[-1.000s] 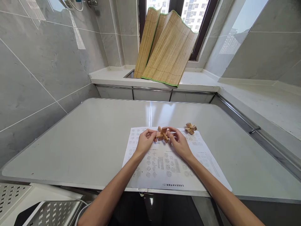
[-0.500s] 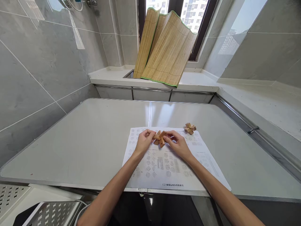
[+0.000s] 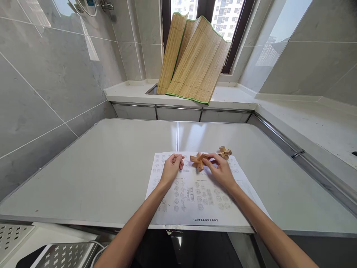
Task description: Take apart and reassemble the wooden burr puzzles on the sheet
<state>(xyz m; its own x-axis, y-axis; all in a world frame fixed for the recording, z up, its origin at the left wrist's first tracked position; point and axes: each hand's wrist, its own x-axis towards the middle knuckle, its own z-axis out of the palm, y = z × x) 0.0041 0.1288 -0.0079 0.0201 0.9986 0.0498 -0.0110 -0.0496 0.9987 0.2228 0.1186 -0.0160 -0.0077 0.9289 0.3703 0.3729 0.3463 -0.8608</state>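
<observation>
My right hand (image 3: 221, 173) pinches a wooden interlocking puzzle (image 3: 199, 161) between thumb and fingers, holding it by its right end over the sheet. The puzzle has several bars crossing and pointing different ways. To its left, apart from it, is my left hand (image 3: 172, 167), its fingers curled in with nothing seen in them. Beneath both hands lies a white printed sheet (image 3: 181, 217) with small line drawings of shapes and text upside down to me. A second wooden puzzle (image 3: 224, 152) rests at the sheet's far right corner, just beyond my right hand.
The sheet lies on a pale folding table (image 3: 111, 178) with a seam down the middle. On the sill behind leans a folded bamboo mat (image 3: 198, 63). A metal rail (image 3: 276, 132) runs along the right side. A perforated device (image 3: 63, 257) sits low at the left.
My left hand has let go of the puzzle. My right hand has carried it a little to the right, leaving a gap between the hands.
</observation>
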